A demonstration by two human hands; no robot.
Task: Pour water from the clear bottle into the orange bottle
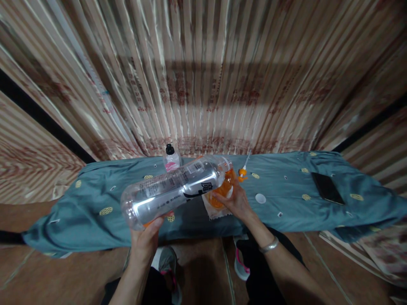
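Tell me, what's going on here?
A person's left hand holds a large clear bottle tilted well over, its mouth at an orange container in the right hand. Whether anything is flowing isn't clear. An orange pump top lies on the blue-green cloth beyond the right hand.

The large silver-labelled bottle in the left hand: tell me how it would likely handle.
The large bottle would probably roll if laid down, its body being round. Its glossy, reflective surface may slip in the left hand. The clear, plastic-looking base suggests walls that could flex when squeezed.
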